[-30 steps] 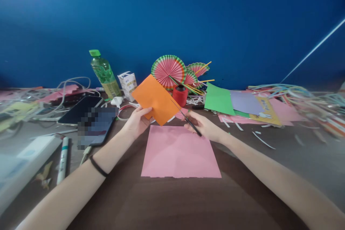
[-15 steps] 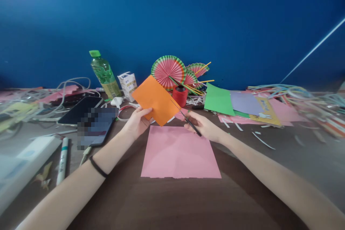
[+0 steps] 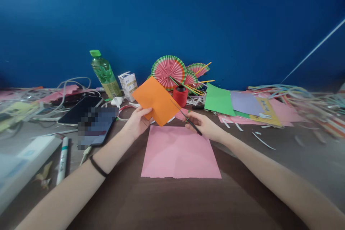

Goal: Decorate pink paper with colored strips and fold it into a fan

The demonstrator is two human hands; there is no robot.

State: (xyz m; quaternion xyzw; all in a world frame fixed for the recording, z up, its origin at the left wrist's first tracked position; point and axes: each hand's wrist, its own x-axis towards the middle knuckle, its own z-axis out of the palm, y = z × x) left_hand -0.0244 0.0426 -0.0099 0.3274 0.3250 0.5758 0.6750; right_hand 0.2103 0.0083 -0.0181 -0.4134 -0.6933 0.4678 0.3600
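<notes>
A: What does the left hand (image 3: 137,122) hold?

B: It pinches the lower corner of the orange paper (image 3: 155,100), raised just above and behind the pink sheet (image 3: 180,152), which lies flat on the table (image 3: 172,205).

A: And the right hand (image 3: 205,125)?

B: It is closed around small black scissors (image 3: 186,118), whose blades touch the orange paper's right edge, over the pink sheet's far edge. A red thread spool (image 3: 180,95) stands behind that sheet.

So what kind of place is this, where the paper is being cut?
Probably a paper-craft desk at home or in a classroom: pleated paper fans against the blue wall, loose coloured sheets, and scissors in the right hand.
</notes>
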